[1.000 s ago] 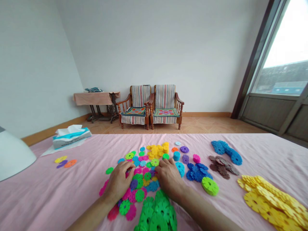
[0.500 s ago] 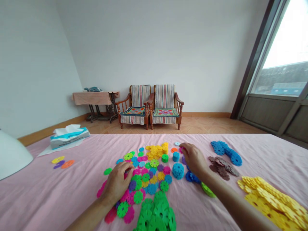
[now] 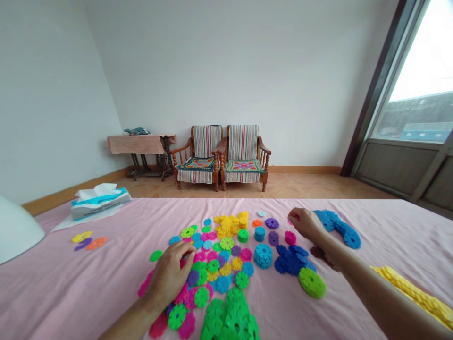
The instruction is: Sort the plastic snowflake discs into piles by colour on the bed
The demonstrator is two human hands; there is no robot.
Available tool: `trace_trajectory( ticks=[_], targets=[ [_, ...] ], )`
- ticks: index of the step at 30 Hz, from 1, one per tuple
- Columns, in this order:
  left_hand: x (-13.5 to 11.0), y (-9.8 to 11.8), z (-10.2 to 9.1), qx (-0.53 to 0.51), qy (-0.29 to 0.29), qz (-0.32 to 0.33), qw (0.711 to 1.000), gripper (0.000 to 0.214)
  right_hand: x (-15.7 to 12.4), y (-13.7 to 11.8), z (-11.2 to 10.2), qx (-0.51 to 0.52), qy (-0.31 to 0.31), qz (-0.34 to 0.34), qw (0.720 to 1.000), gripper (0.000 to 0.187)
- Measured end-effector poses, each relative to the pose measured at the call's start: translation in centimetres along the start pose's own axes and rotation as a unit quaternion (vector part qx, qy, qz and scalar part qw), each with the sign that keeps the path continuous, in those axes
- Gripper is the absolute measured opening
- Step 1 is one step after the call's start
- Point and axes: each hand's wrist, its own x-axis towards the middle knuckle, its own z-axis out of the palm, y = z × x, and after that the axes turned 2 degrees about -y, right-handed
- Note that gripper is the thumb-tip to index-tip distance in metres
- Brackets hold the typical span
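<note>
Our pink cloth-covered worktop (image 3: 116, 274) leaves room leftward; its far edge lies near our right hand (image 3: 307, 224). Our left hand (image 3: 171, 264) curls over multicoloured plastic discs (image 3: 222, 284); we cannot tell its grip. Our right grip pinches a small pink plastic disc (image 3: 290, 221) there, likely light, stiff, best held by its rim.

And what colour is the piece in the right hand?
The piece in the right hand is pink; a sliver shows in the head view.

Left hand (image 3: 170, 268) curls inward; right hand (image 3: 306, 224), farther forward, seemingly pinches.
</note>
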Motion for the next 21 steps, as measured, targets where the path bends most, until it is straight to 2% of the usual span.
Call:
trace_trajectory(
  ticks=[3,6,10,17,21],
  targets=[
    [0.1,0.0,0.0,-0.005,0.002,0.0,1.0,0.016,-1.4,-0.9,-0.4,-0.01,-0.041,-0.068,0.997,0.02],
    [0.2,0.2,-0.1,-0.008,0.009,0.001,1.0,0.016,-2.6,-1.8,-0.2,-0.037,-0.067,-0.093,0.993,0.028],
    [0.2,0.3,-0.1,-0.006,0.004,0.002,1.0,0.017,-2.8,-2.5,0.2,-0.078,-0.087,-0.102,0.988,0.019],
    [0.2,0.2,-0.1,-0.004,-0.015,-0.003,1.0,0.019,-1.9,-2.4,0.2,-0.122,-0.122,-0.103,0.98,0.027],
    [0.1,0.1,-0.1,-0.006,-0.016,-0.005,1.0,0.019,-1.0,-1.8,0.5,-0.131,-0.119,-0.084,0.981,0.029]
  ],
)
